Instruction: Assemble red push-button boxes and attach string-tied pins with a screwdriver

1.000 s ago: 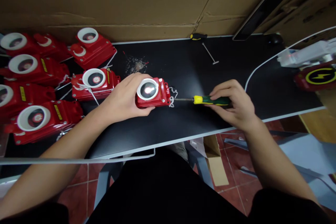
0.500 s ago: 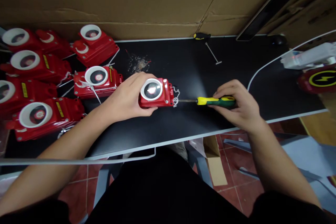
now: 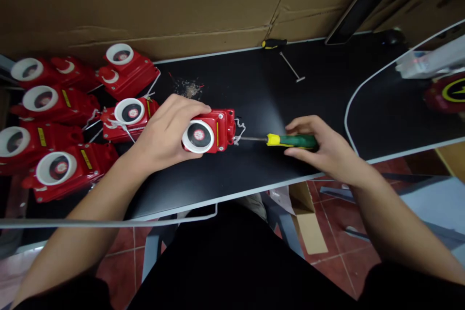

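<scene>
My left hand (image 3: 168,134) is wrapped round a red device with a white-rimmed round window (image 3: 225,131), pressing it on the black table. The device's right end has a white string (image 3: 240,128) tied to it. In my right hand (image 3: 321,147) is a screwdriver (image 3: 292,141) with a green and yellow handle, thumb and fingers on either side of it. The screwdriver lies level, its shaft pointing left at the device's end by the string. Its tip is hidden near the string knot.
Several similar red devices (image 3: 56,168) crowd the table's left side. Behind are small debris (image 3: 191,88), a black and yellow screwdriver (image 3: 274,43) and a thin metal T-shaped tool (image 3: 292,67). A white cable (image 3: 348,106) curves at right. Cardboard (image 3: 152,0) stands along the back.
The red device has turned in my left hand, its window now facing more toward me. My right hand's fingers have shifted on the screwdriver handle. The camera view has also shifted slightly.
</scene>
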`<move>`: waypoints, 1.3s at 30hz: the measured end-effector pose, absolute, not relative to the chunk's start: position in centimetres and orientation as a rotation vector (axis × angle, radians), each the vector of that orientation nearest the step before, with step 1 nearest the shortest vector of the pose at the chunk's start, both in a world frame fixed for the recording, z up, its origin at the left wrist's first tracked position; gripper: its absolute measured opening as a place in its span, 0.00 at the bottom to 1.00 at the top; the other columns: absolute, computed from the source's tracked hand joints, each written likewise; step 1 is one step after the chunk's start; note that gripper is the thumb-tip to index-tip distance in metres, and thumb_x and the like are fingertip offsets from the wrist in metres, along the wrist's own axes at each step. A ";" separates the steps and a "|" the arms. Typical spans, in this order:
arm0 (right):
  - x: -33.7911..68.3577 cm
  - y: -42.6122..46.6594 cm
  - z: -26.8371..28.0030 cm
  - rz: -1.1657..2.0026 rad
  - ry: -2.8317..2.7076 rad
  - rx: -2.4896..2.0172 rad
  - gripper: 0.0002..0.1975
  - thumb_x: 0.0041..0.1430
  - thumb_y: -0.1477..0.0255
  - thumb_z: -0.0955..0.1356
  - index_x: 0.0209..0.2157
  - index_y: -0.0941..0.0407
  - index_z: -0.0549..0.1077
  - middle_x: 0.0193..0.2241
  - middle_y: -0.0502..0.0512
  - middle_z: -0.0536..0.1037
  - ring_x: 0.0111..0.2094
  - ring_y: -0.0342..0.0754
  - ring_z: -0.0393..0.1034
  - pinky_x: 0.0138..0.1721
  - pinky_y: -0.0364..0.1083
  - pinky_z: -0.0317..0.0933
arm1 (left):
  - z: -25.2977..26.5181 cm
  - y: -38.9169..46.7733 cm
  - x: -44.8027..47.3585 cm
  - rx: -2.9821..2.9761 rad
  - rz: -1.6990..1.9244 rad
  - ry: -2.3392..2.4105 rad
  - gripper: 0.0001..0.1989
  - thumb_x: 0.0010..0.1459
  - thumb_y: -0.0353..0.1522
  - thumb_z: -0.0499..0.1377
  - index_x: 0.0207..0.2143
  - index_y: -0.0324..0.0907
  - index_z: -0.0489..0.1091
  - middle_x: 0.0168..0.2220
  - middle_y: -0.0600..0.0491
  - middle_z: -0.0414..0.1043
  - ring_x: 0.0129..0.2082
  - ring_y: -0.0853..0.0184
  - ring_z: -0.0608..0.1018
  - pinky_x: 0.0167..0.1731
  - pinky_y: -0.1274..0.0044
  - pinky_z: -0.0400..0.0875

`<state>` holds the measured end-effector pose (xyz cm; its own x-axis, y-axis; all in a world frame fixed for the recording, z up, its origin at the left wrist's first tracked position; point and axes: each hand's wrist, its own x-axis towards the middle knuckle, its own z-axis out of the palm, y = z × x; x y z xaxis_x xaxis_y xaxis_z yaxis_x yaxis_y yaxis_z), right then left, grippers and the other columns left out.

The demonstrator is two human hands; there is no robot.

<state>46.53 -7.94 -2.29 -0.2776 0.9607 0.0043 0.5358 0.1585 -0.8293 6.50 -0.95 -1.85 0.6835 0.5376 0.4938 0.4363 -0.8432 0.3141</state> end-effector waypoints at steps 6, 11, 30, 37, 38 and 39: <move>46.0 -8.1 -2.4 0.307 -2.222 -1.120 0.04 0.72 0.62 0.76 0.43 0.46 0.83 0.41 0.58 0.88 0.40 0.56 0.85 0.39 0.54 0.81 | -2.1 -1.0 6.8 2.644 0.699 0.793 0.29 0.68 0.41 0.71 0.67 0.44 0.70 0.61 0.41 0.82 0.60 0.46 0.83 0.60 0.53 0.78; 43.8 -8.5 -1.7 0.973 -1.747 -1.473 0.21 0.73 0.48 0.74 0.40 0.53 0.81 0.24 0.51 0.81 0.15 0.43 0.70 0.18 0.45 0.65 | -2.3 -1.0 6.6 2.660 0.740 0.786 0.28 0.70 0.43 0.70 0.66 0.44 0.70 0.61 0.42 0.82 0.58 0.48 0.83 0.57 0.53 0.79; 46.8 -6.4 -4.9 -0.010 -2.138 -1.621 0.15 0.74 0.65 0.70 0.57 0.56 0.79 0.49 0.69 0.81 0.49 0.66 0.76 0.51 0.64 0.74 | -0.6 -1.9 7.0 2.815 0.547 1.245 0.40 0.70 0.33 0.68 0.78 0.42 0.56 0.68 0.33 0.73 0.67 0.36 0.79 0.64 0.46 0.78; 38.1 -3.7 -3.5 0.130 -2.355 -1.436 0.10 0.76 0.64 0.72 0.50 0.56 0.80 0.49 0.66 0.80 0.46 0.60 0.76 0.48 0.57 0.71 | -1.3 -1.7 7.1 2.913 0.521 1.153 0.37 0.71 0.24 0.64 0.77 0.48 0.57 0.73 0.33 0.67 0.72 0.38 0.74 0.67 0.43 0.78; 37.3 -3.3 -3.5 0.231 -2.373 -1.424 0.08 0.75 0.65 0.73 0.48 0.56 0.80 0.47 0.64 0.81 0.45 0.58 0.76 0.46 0.54 0.70 | -1.4 -1.6 7.0 2.901 0.531 1.142 0.38 0.70 0.24 0.64 0.77 0.48 0.57 0.74 0.32 0.66 0.72 0.38 0.75 0.67 0.43 0.78; 36.8 -2.9 -3.5 0.321 -2.374 -1.418 0.05 0.74 0.68 0.73 0.44 0.55 0.80 0.45 0.62 0.81 0.43 0.56 0.76 0.44 0.52 0.69 | -1.5 -1.5 6.9 2.890 0.541 1.134 0.39 0.70 0.23 0.65 0.77 0.48 0.57 0.74 0.32 0.66 0.72 0.38 0.75 0.66 0.43 0.78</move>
<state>36.75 -2.93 -3.52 -0.4343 0.8815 0.1851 0.8007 0.4719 -0.3689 6.86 -1.55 -1.48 0.6820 0.6586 0.3181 0.6619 -0.7408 0.1146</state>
